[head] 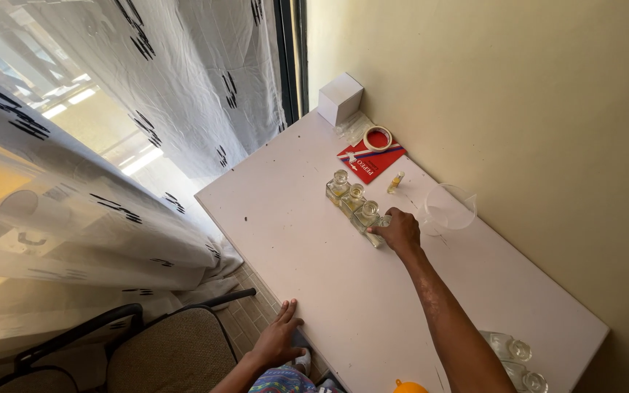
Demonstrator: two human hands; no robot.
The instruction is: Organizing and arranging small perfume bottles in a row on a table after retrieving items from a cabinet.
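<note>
Clear glass bottles [353, 199] stand in a short diagonal row near the middle of the white table [329, 276], each touching or just beside the next, so the set reads as one line. Your right hand [400, 230] rests at the near end of that row, fingers curled down over the last bottle, which it mostly hides; you appear to grip it from above, though the exact closure cannot be confirmed. Keeping the bottles lined up leaves each neck open to reach from above.

Your left hand [279, 338] lies flat on the near table edge, fingers spread and holding nothing; it likely braces your body while the other arm extends.

Just beyond the right hand stands a clear plastic measuring jug [448, 208], close to the wall. A small vial [395, 182] lies between the jug and a red card [370, 160], on which a roll of tape [378, 138] sits. A white box [340, 97] occupies the far corner. More glass bottles [515, 360] lie at the near right end, well apart from the row.
</note>
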